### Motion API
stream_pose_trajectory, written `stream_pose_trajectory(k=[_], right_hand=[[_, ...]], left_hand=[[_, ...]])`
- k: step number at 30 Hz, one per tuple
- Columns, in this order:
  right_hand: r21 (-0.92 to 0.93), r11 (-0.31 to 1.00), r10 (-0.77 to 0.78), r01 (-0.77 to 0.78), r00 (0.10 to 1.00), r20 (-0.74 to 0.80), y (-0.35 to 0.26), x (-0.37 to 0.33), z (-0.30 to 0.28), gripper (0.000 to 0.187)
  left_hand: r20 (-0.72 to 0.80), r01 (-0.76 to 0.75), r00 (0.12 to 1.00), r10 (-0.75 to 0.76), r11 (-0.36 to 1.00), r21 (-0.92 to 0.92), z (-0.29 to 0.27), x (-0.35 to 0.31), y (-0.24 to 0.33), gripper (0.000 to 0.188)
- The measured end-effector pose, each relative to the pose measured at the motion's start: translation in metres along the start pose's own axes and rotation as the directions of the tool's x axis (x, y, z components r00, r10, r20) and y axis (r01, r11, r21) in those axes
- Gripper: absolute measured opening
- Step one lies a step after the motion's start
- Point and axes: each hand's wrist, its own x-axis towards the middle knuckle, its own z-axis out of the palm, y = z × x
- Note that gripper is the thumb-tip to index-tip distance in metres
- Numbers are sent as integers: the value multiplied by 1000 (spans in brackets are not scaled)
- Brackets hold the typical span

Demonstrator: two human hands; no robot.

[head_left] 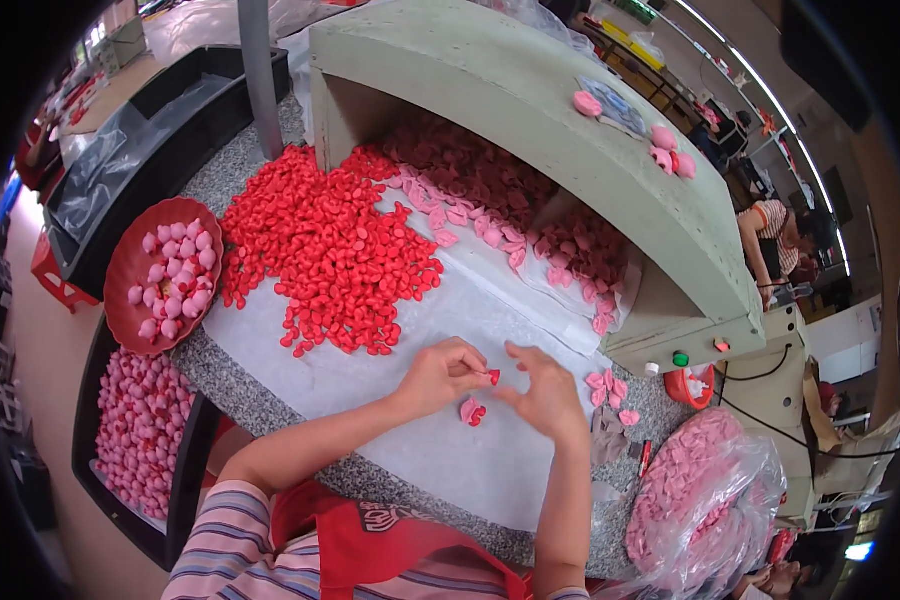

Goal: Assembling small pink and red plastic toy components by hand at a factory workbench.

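Observation:
My left hand is closed in a pinch on a small red moulded piece, held just above the white sheet. Facing it from the right, my right hand has its thumb and fingers apart around a gap, with nothing seen in it. Below the two hands a pink piece joined with a red part lies on the sheet. A large heap of small curved red pieces spreads beyond my left hand. Several loose pink pieces rest on the speckled tabletop beyond my right hand.
A grey-green arched hood covers pink pieces at the back. At left stand a red bowl with pink-and-red balls and a black crate of similar ones. A clear bag of pink pieces sits at right. A grey post rises behind.

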Motion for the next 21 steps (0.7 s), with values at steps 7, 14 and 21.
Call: stream_pose_trajectory(k=[7,14,21], right_hand=[[138,974,170,-180,982,81,2,130,74,23],[295,921,274,-253,961,-30,3,130,73,26],[649,737,362,-190,921,-141,2,42,44,17]], left_hand=[[239,-459,872,426,544,702,8,-5,28,17],[-15,-268,805,593,386,883,-50,131,80,11],[-188,176,947,262,67,982,-66,201,45,9]])
